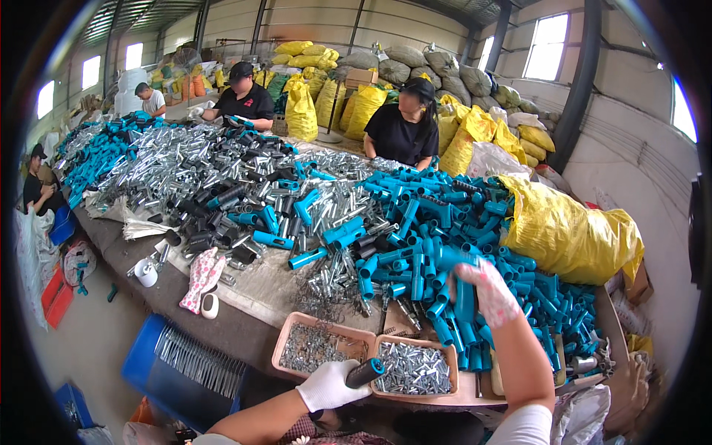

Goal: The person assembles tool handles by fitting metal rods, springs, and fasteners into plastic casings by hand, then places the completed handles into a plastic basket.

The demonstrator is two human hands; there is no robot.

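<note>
My left hand (332, 386), in a white glove, is wrapped round a black tube with a teal end (365, 373). It is held just in front of two shallow trays. My right hand (491, 292), in a pink-patterned glove, is over the heap of teal plastic housings (415, 222). Its fingers are closed about a teal plastic housing (465, 302), which is smeared by motion. In the left tray (279, 354) are small metal parts and thin springs; the right tray (455, 371) has many small metal pins.
Metal tubes (200, 152) and black sleeves spread across the long table. A yellow woven sack (571, 230) lies at the right. A patterned glove (202, 278), a white roll (146, 272) and a blue crate of metal rods (141, 356) are at left. Several people work around the table.
</note>
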